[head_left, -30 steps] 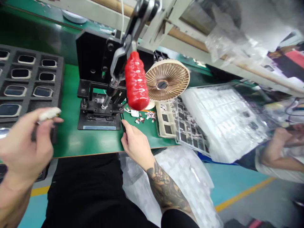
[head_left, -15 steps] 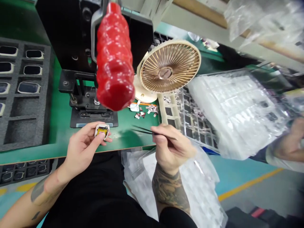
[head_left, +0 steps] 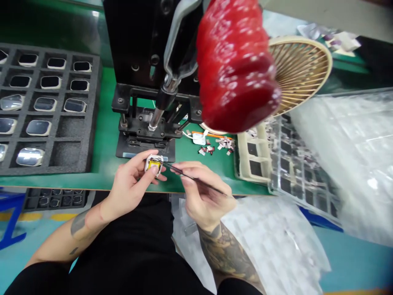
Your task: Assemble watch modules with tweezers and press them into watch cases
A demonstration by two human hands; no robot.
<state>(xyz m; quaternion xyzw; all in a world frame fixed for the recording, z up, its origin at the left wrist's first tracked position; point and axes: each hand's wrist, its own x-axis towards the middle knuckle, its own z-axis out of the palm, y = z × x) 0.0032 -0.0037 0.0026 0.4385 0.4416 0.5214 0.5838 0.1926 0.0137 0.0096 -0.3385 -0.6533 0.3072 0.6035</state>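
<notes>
Between the thumb and fingers of my left hand (head_left: pixel 130 180) is an opened smartwatch case (head_left: pixel 154 164), its pale rim and yellow inner part facing up. My right hand (head_left: pixel 207 190) grips black tweezers (head_left: pixel 196 179) like a pen. Their tips reach the right upper edge of the case; whether they pinch a part is too small to tell. Both hands are just above the front edge of the green bench (head_left: pixel 106 164), in front of a black hand press (head_left: pixel 147 127).
The press's red handle (head_left: pixel 236 69) hangs large overhead. A grey foam tray (head_left: pixel 87 151) holding several watch cases lies left. Small loose parts (head_left: pixel 225 144) lie right of the press, near a fan (head_left: pixel 302 76), a cream divided tray (head_left: pixel 267 164) and clear plastic trays (head_left: pixel 307 196).
My right hand has brought the tweezers leftward, from apart to the edge of the watch case. The left hand still holds the case. The view has swung left.
</notes>
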